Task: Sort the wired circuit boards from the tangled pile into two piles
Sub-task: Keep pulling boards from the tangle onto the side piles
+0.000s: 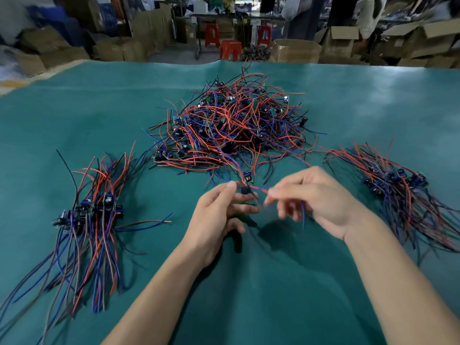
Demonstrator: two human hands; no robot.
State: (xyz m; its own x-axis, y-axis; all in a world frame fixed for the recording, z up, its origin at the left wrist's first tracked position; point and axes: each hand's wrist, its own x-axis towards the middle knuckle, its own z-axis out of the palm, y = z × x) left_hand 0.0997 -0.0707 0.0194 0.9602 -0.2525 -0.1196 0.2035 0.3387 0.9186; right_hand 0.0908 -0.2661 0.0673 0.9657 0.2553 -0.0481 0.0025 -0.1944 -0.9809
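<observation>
Head view is showing two bare forearms reaching over a green table cover (348,100), hands meeting near the middle. The left hand (219,212) is pinching a small wired circuit board (246,190) at thumb and forefinger tips, its dark round part facing the camera. The right hand (313,197) is pinching the red and blue wires (260,188) running right from that board, with a blue wire end (303,216) hanging down below its curled fingers. Both hands are blurred, so finer finger detail is hard to read. Just beyond the held board a second board (247,176) is lying or hanging at the near edge of the tangled pile (231,120); which, I cannot tell.

The tangled pile is sitting in the far centre of the cover, a mound of red, blue and black wires with small boards among them. The left pile (94,207) is lying at the left, boards clustered together and wires fanning toward the near edge. The right pile (398,180) is lying at the right, boards bunched at its far end and wires trailing near and right.

Beyond the table, cardboard boxes (341,38) and red stools (230,49) are standing on the floor.
</observation>
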